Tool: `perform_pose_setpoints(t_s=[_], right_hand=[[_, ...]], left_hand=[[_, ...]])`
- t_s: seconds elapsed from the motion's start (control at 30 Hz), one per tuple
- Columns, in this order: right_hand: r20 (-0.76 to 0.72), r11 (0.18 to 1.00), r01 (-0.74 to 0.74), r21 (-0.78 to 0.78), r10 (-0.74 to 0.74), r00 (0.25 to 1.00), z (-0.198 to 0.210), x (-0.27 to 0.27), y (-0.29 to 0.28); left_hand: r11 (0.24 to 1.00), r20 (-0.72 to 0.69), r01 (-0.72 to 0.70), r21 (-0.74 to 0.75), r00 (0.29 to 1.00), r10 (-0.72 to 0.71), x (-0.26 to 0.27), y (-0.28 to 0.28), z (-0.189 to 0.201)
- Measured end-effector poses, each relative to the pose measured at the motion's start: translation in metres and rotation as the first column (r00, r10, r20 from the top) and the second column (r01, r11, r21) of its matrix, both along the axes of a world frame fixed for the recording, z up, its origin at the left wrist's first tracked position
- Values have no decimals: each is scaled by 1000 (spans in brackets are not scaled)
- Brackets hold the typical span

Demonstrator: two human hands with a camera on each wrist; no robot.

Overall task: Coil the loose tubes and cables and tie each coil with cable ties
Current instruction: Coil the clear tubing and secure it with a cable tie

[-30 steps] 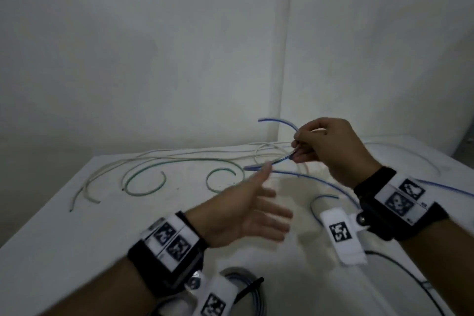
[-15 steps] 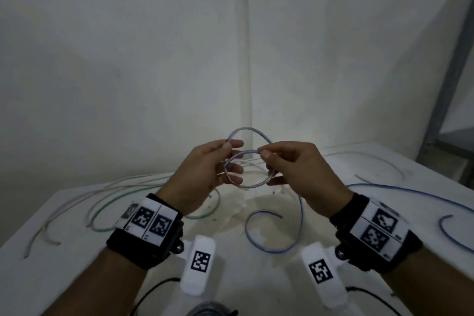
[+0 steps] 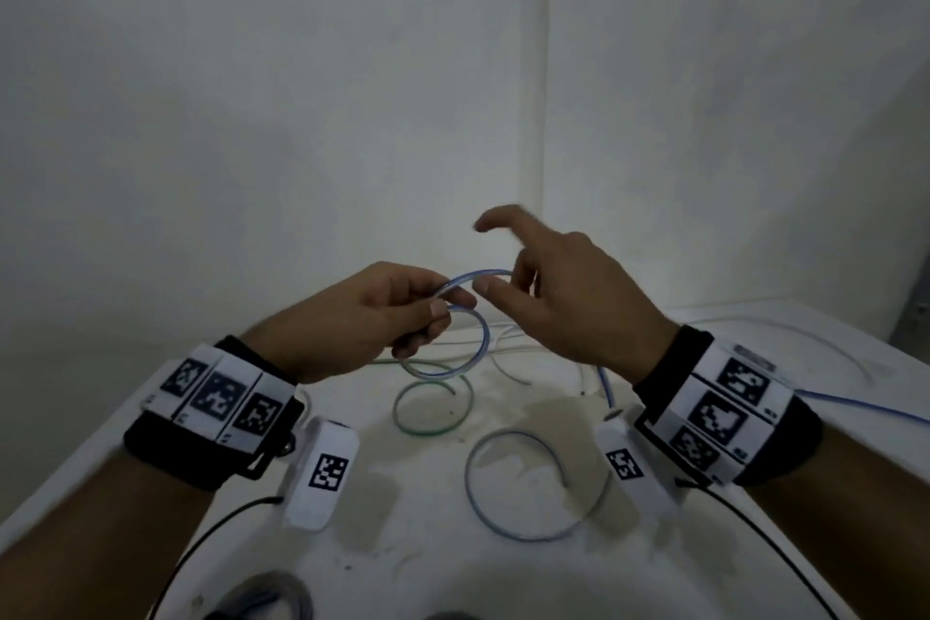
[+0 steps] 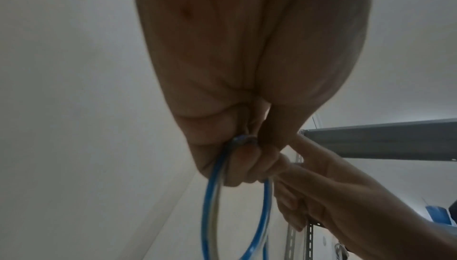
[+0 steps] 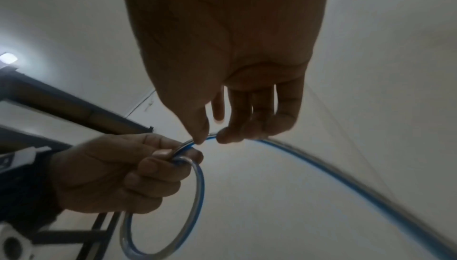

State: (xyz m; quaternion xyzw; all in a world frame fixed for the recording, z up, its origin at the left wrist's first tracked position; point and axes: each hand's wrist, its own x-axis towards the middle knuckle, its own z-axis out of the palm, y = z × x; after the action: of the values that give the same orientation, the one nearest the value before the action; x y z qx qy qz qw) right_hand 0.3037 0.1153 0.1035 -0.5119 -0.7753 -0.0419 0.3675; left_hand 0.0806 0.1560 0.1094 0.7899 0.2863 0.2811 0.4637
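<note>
Blue-striped clear tube forms a small loop held in the air above the white bench, in front of the wall corner. Left hand pinches the loop where its turns cross, thumb and curled fingers closed on both strands, as the left wrist view confirms. Right hand sits just beside the left hand, guiding the free run of the same tube: in the right wrist view its thumb and middle fingers lightly pinch the strand, while the index finger stands raised. From the right hand the tube trails down to the bench and away to the right. On the bench below the loop lie a green-tinted tube curl and a further blue loop; pale tubes lie beyond them, toward the wall. A bundled coil shows at the near edge. No cable tie is visible. Judged risk: the tube looks springy, so a slack left-hand pinch could let the turns spring open, and the trailing run may snag the loose tubes on the bench.
</note>
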Motion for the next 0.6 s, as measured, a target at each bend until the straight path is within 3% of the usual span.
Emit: perform_pose_setpoints(t_s=[0.07,0.1,0.23,0.33,0.43,0.53,0.6], right_hand=[[154,999,31,-30,-26,988,7,-7,4],[163,999,19,-36,-13,987,9,-8,6],[-68,998,-48,40,50,996,15,8,15],[-183,985,-98,-139,72,981,3,22,14],[-128,921,-74,-382,27,991,-14,20,12],[-411,894,-269,-359,108,905,-19,10,16],[-497,888,-359,-287,183,848,-19,0,18]], left_hand=[[999,7,11,39,1000,-11,-1,0,-3],[999,42,8,51,999,-10,-2,1,-4],[998,355,-68,-4,933,65,-17,9,-13],[996,542,-71,-62,836,93,-20,12,-23],[998,531,-57,-39,844,69,-7,8,-35],[998,433,-65,10,900,54,7,9,-41],[997,430,-77,22,901,60,11,11,-42]])
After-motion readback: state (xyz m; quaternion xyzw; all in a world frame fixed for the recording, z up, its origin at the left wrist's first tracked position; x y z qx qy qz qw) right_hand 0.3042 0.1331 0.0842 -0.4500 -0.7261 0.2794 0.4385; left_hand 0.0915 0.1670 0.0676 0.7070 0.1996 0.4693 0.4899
